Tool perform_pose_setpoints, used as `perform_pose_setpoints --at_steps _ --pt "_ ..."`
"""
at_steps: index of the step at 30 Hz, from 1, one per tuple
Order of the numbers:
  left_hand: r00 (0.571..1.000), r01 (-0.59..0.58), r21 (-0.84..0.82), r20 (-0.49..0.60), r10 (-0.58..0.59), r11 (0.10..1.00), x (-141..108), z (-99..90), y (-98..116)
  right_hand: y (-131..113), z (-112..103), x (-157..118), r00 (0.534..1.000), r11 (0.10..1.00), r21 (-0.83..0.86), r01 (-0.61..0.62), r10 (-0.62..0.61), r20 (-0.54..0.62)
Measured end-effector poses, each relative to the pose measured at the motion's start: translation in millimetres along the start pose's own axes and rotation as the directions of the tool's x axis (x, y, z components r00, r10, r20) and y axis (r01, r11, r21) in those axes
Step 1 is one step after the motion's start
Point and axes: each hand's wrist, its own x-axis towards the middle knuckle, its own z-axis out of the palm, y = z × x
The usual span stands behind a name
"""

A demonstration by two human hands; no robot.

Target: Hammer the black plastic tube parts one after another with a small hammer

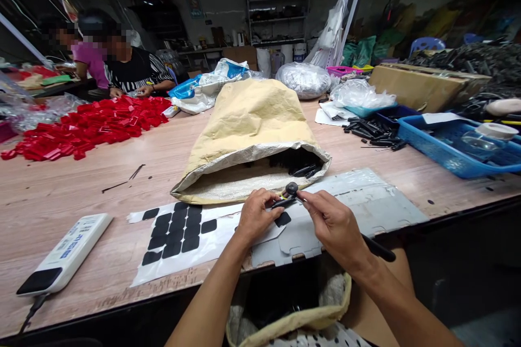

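My left hand (pixel 260 214) is closed around a slim black pen-like part (pixel 284 203), its fingertips near a small yellow spot. My right hand (pixel 336 227) is closed on a tool with a black handle (pixel 378 249), which sticks out behind the palm. A round black disc (pixel 292 188) sits between the two hands' fingertips; whether it belongs to the tool or the part I cannot tell. Below the fingers lies a dark square pad (pixel 283 219). To the left, a white backing sheet (pixel 220 238) carries several black rounded-square stickers (pixel 178 230).
A yellowish sack (pixel 252 114) lies open towards me, with black parts (pixel 305 170) inside. Red pieces (pixel 93 124) are heaped left, near two people. A white power bank (pixel 65 255) lies front left; a blue basket (pixel 459 141) stands right. Another sack (pixel 293 322) is at my lap.
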Motion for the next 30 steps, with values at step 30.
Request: perform_pose_setpoints --at_steps 30 --pt "1.000 0.008 0.031 0.002 -0.008 0.999 -1 -1.8 2 82 -19 -5 0.998 0.893 -0.447 -0.045 0.024 -0.053"
